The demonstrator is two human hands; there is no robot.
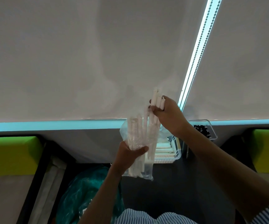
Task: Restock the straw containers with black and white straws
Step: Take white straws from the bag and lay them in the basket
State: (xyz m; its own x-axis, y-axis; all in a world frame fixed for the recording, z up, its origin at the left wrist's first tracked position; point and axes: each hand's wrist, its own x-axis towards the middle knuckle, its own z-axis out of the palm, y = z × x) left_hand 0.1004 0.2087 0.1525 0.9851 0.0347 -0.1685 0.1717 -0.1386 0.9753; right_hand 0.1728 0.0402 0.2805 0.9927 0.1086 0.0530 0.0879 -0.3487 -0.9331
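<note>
My left hand (131,153) grips a clear plastic bag (137,138) of white straws around its middle, holding it upright above the dark counter. My right hand (166,110) pinches the top ends of several white straws (157,98) that stick out of the bag's open mouth. Behind the bag stands a white basket (175,152) holding wrapped white straws lying flat. Right of it, a clear container (208,126) holds black straws seen end-on.
A teal plastic bag (85,194) lies on the dark counter (187,191) near my body. Green-yellow cushions (11,156) flank both sides. A grey roller blind (98,59) with a bead chain (195,62) fills the background.
</note>
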